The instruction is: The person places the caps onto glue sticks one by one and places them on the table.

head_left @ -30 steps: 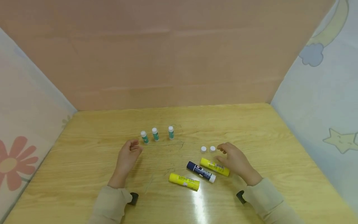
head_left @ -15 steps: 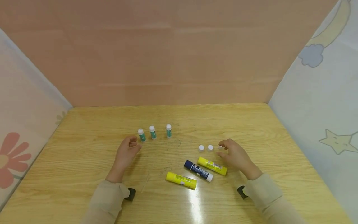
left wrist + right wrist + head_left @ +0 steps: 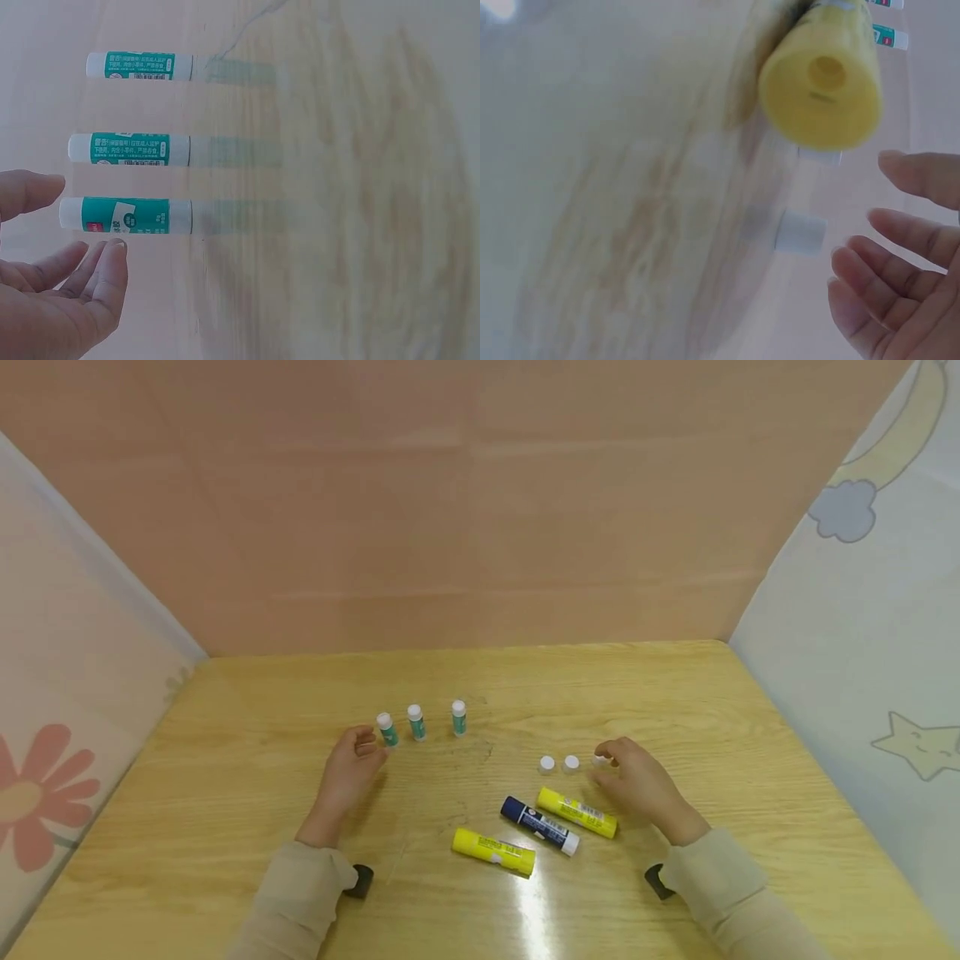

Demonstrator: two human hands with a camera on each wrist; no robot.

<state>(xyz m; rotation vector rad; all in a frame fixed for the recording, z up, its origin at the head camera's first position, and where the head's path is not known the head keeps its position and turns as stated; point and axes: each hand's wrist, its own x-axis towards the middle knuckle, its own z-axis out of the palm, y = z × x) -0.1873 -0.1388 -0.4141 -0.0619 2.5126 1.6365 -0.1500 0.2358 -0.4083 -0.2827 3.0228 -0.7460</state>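
Observation:
Three small green-and-white glue sticks stand upright in a row at mid table: a left one [image 3: 387, 730], a middle one [image 3: 417, 723] and a right one [image 3: 459, 718]. My left hand [image 3: 349, 768] is beside the left one, thumb and fingers relaxed and apart. In the left wrist view that glue stick [image 3: 124, 215] shows between thumb and fingertips, with no grip on it. On the right, two white caps, one [image 3: 547, 764] and another [image 3: 572, 763], sit beside a third white cap [image 3: 600, 761], partly hidden by my right hand [image 3: 637, 781]. Its loosely bent fingers hold nothing.
Two large yellow glue sticks, one nearer me [image 3: 493, 852] and one farther [image 3: 576, 812], lie on the wooden table [image 3: 225, 793]. Between them lies a dark blue glue stick [image 3: 540, 825] with one white end. A brown backdrop [image 3: 465, 527] stands behind the table, with patterned panels at both sides.
My right hand has shifted slightly right and away from the caps, and the third cap, hidden at first, now shows. My left hand stays beside the left small glue stick. The head view sways a little.

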